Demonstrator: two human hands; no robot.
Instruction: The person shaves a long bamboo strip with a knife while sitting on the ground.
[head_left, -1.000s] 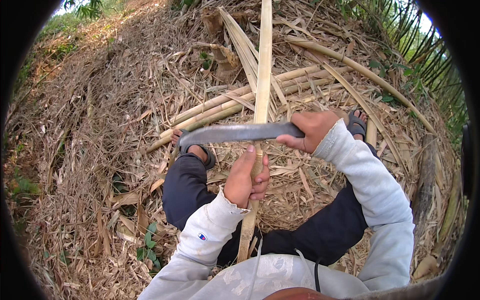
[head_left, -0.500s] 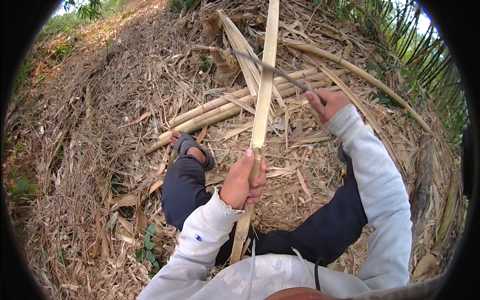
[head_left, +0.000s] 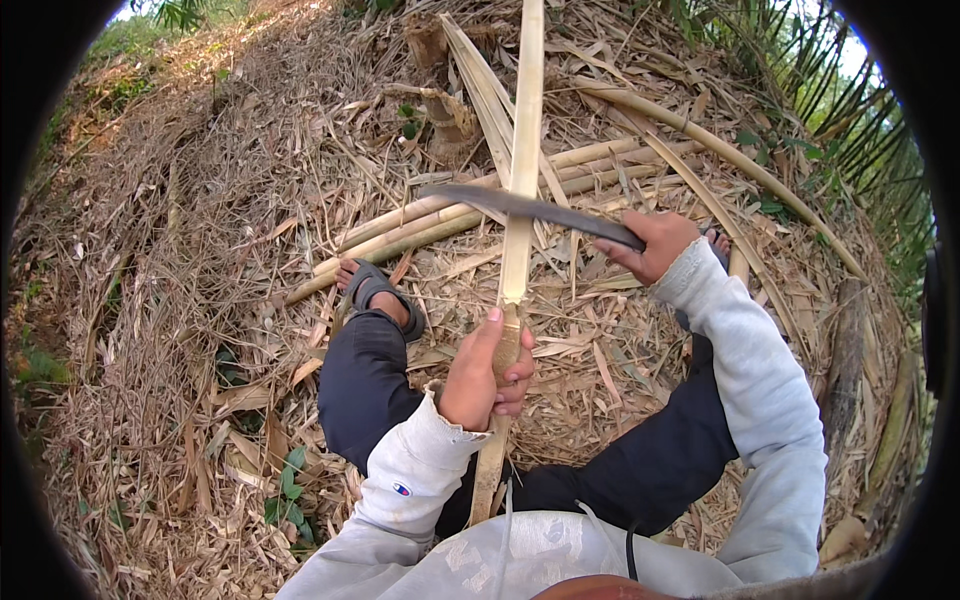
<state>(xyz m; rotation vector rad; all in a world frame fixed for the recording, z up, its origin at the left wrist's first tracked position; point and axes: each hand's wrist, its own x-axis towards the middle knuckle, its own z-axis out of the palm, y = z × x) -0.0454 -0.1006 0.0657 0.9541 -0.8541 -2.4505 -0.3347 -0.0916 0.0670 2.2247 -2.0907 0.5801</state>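
Note:
A long, pale split bamboo strip (head_left: 524, 150) runs from my lap up past the top of the view. My left hand (head_left: 485, 370) wraps round it just below a node, thumb lying along the strip. In my right hand (head_left: 655, 243) is a machete (head_left: 560, 213) with a dark, slightly curved blade; its handle is mostly hidden by my fingers. The blade lies across the strip above the node, its tip pointing left. Whether the edge bites into the bamboo I cannot tell.
Bamboo poles (head_left: 420, 232) lie on the litter ahead, beside a cut stump (head_left: 447, 130) and more split strips (head_left: 485, 100). A long curved pole (head_left: 740, 160) arcs along the right. My sandalled left foot (head_left: 378, 297) rests near the poles. Bamboo stems stand at the far right.
My right hand has come down and nearer with the machete, so the blade crosses the strip lower and shows its broad side. The strip's upper end has shifted slightly left; my left grip stays.

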